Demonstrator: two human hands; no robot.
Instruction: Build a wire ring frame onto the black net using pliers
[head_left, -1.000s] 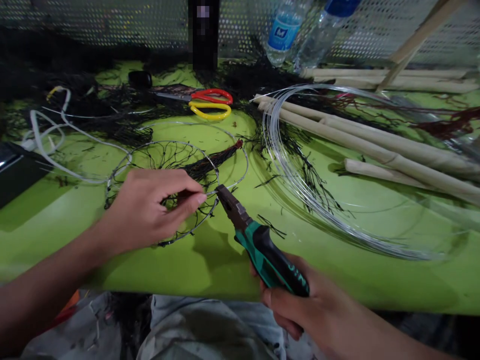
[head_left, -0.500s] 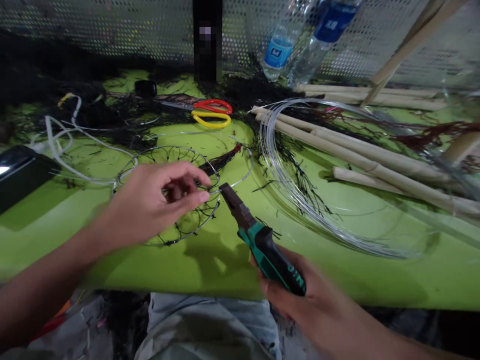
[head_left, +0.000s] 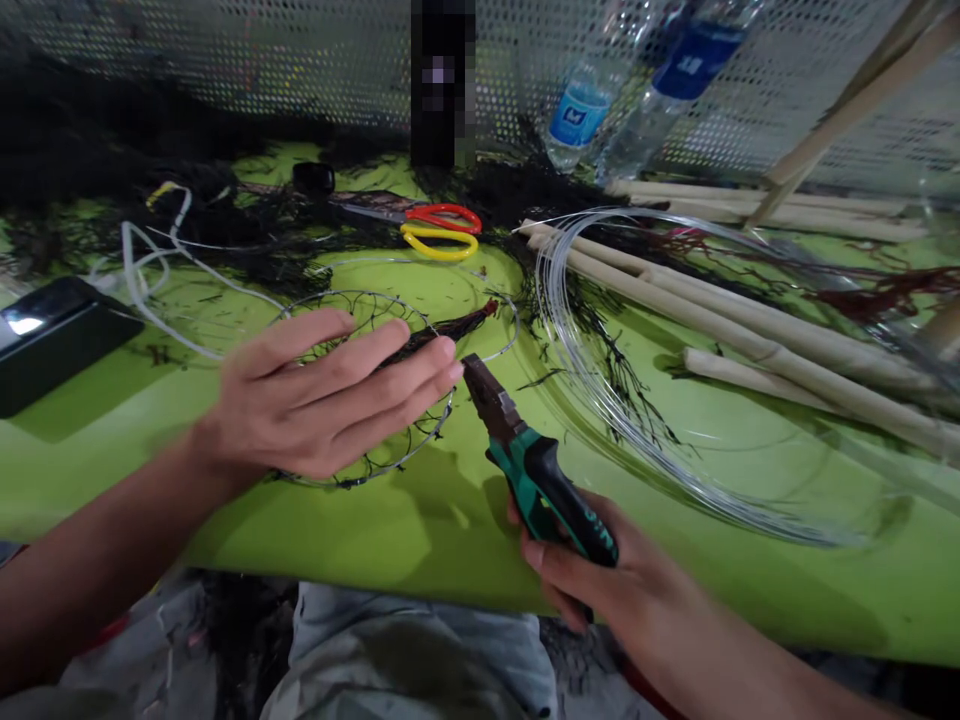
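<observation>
My left hand (head_left: 322, 395) lies over a wire ring with black netting (head_left: 442, 425), its fingers stretched out and its thumb hidden. Its fingertips come close to the jaws of the green-and-black pliers (head_left: 525, 460); I cannot tell whether they touch. Wrapped round the handles is my right hand (head_left: 607, 570). The jaws appear closed on or beside the wire at the ring's right side. A dark bundle of strands with a reddish tip (head_left: 476, 315) lies across the ring, partly behind my fingers.
Red-and-yellow-handled scissors (head_left: 442, 232) lie behind the ring. To the right are a coil of clear wire (head_left: 577, 345) and bamboo sticks (head_left: 720, 310). Water bottles (head_left: 581, 115) stand at the back. A dark box (head_left: 67, 345) and white cord (head_left: 135, 285) are at left.
My left hand has turned from a loose thumb-and-finger curl to fingers stretched out, back of the hand up. The pliers stay by the ring's right side; the view has shifted slightly.
</observation>
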